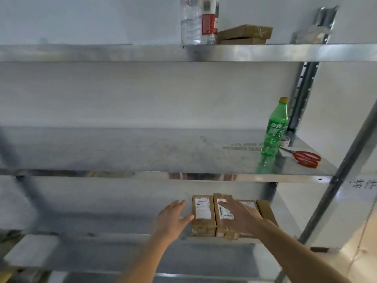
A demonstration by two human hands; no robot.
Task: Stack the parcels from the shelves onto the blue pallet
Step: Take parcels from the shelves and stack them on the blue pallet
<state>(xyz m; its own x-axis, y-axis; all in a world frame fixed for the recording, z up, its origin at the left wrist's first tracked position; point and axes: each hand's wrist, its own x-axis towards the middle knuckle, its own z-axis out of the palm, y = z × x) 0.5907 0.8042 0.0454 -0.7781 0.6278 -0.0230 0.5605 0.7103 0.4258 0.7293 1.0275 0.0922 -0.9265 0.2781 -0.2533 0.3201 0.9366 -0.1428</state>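
Note:
Several brown cardboard parcels with white labels lie side by side on a low metal shelf (122, 223). The leftmost parcel (203, 215) has my left hand (173, 219) just beside its left edge, fingers straight and spread, thumb near its side. My right hand (240, 217) hovers flat over the second parcel (223, 221) and a third parcel (250, 204) behind it, fingers extended. A fourth parcel (267, 211) lies at the right. Two more flat parcels (244, 34) are stacked on the top shelf. The blue pallet is out of view.
The middle shelf (142, 150) carries a green soda bottle (275, 129), red scissors (306, 158) and a tape roll at its right end. On the top shelf stand a clear water bottle (190, 21) and a red-labelled bottle (210, 19). Metal uprights (346, 160) frame the right side.

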